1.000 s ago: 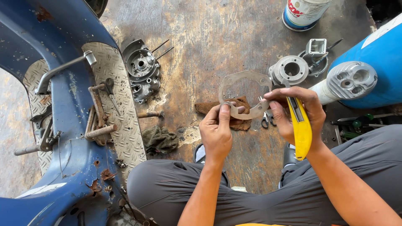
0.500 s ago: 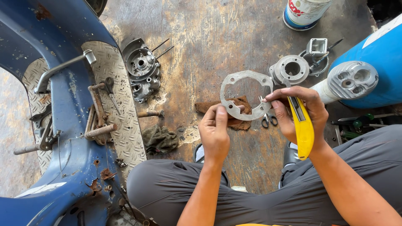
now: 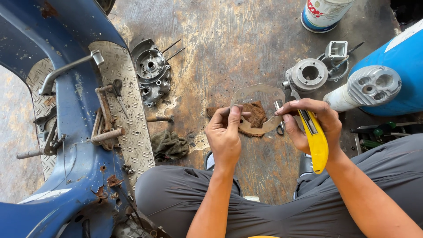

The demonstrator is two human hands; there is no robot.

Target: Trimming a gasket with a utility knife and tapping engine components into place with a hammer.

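My left hand (image 3: 227, 134) pinches the lower left edge of a thin grey ring-shaped gasket (image 3: 260, 94) and holds it up above the floor. A yellow utility knife (image 3: 316, 141) sits in my right hand (image 3: 313, 123), its tip against the gasket's right rim. Through the gasket's opening shows a brown rag (image 3: 256, 113) on the floor. Small scissors (image 3: 279, 125) lie just under the knife tip.
A blue scooter frame (image 3: 66, 145) with a checker-plate footboard fills the left. Engine casing parts (image 3: 152, 72) lie beside it, a dark rag (image 3: 169, 144) below. A metal cylinder part (image 3: 309, 75), a finned cylinder head (image 3: 370, 88), a blue drum (image 3: 398, 75) and a paint can (image 3: 324, 15) stand at the right.
The gasket has been turned in my hands, first blurred, then flat-on, now tilted lower with the knife at its right rim. My hands stayed in the same spot.
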